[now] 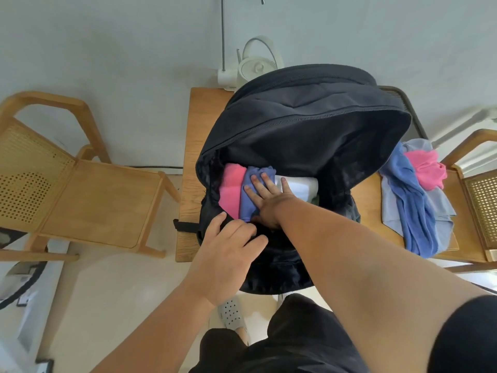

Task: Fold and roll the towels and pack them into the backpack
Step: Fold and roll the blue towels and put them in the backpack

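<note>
Small wooden table [196, 125] against a pale wall, backpack [309, 125] open on it. Your left hand [228, 251] curls over the near rim, likely bracing the mouth wide. Your right hand [269, 203], fingers straight and spread, presses the blue roll [247, 210] snug between pink roll [230, 189] and white roll [298, 187]. Loose towels [414, 195] lie heaped beside the bag, not yet rolled.
</note>
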The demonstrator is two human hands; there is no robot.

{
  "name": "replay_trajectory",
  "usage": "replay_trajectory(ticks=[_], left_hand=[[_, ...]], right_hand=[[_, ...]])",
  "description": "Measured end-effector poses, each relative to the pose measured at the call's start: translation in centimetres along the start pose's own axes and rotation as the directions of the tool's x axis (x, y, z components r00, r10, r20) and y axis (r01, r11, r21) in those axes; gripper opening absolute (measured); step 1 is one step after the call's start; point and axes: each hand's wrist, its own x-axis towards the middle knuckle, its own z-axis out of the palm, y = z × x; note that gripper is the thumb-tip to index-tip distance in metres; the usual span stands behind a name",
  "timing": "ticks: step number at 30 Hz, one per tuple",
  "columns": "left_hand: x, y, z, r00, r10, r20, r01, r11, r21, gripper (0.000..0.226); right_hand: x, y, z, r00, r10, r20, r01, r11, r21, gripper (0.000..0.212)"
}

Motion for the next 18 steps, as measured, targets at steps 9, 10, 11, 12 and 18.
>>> replay_trajectory(ticks=[9,10,11,12,18], left_hand=[[1.3,0.6,-1.2,0.999,-0.031,0.045,0.031,1.0,0.003,0.025],[1.7,0.8,-1.4,0.998,-0.037,0.051,0.038,0.999,-0.013,0.025],[2.3,1.1,-1.5,0.997,-0.039,0.068,0.04,0.999,-0.026,0.029],[3.0,1.6,-1.5,0.996,-0.027,0.09,0.03,0.999,-0.029,0.034],[6.6,5.0,-0.5,0.979,0.112,0.17,-0.112,0.994,-0.011,0.043]], right_hand=[[-5.7,0.4,-3.5,0.961,-0.039,-0.275,0.125,0.944,0.304,0.079],[-7.2,1.0,-3.7,0.917,0.017,-0.4,0.151,0.91,0.386,0.071],[-8.7,1.7,-3.6,0.837,0.091,-0.54,0.183,0.883,0.433,0.059],[-10.3,2.7,-3.2,0.723,0.184,-0.666,0.203,0.865,0.459,0.046],[-15.3,7.7,1.3,0.252,0.801,-0.543,0.133,0.527,0.839,0.027]])
